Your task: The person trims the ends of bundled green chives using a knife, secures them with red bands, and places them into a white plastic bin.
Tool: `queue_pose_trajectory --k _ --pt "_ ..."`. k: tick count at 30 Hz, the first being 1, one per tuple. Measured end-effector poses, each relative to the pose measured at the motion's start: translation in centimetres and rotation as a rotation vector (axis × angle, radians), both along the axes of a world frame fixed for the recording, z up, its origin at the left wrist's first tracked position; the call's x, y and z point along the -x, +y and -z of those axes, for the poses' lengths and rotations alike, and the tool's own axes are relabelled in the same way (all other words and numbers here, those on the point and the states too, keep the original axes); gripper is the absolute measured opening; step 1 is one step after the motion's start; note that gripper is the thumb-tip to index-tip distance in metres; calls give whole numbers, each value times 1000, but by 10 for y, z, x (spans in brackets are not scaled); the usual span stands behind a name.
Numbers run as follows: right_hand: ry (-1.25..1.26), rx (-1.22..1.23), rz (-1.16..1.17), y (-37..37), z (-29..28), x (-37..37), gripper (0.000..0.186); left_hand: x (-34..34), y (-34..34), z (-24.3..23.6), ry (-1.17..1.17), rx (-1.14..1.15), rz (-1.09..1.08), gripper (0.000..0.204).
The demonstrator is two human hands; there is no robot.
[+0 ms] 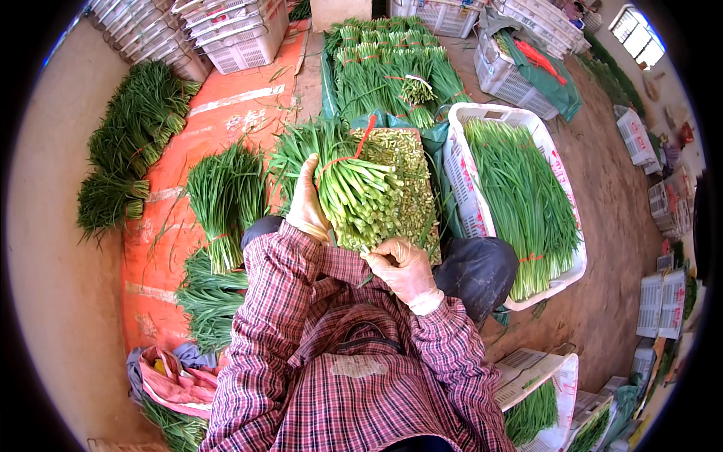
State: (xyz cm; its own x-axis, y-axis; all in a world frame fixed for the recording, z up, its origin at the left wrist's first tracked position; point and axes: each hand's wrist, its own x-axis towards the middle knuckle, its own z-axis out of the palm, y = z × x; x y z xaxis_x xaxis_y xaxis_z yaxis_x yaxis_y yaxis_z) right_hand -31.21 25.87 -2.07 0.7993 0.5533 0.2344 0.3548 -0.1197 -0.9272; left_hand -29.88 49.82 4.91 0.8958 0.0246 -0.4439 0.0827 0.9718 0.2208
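My left hand, in a thin pale glove, is wrapped round a thick bunch of garlic chives. A red band circles the bunch, and its pale cut ends face right and toward me. My right hand, gloved too, is closed in a pinch at the lower edge of those ends, on what looks like a single chive stalk. Beneath the bunch lies a rectangular board strewn with short cut stem pieces. Other tied chive bunches rest to the left of my left hand.
A white crate full of chives stands right of my knee. Rows of tied bunches lie ahead. An orange sheet covers the floor at left, with more bunches along the wall. Stacked crates stand at the back.
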Motion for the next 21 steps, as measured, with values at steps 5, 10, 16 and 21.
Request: queue_pose_trajectory --k 5,10,16,21 --pt "-28 -27 -16 8 -42 9 9 1 5 19 -84 102 64 67" --pt "79 65 -71 -5 -30 3 7 -2 -6 7 -94 191 140 69" --pt "65 708 -290 -5 -76 13 22 -11 -17 2 -14 25 -8 61" --pt "177 1183 -405 -22 -111 -15 56 -14 -23 2 -15 -292 -240 56"
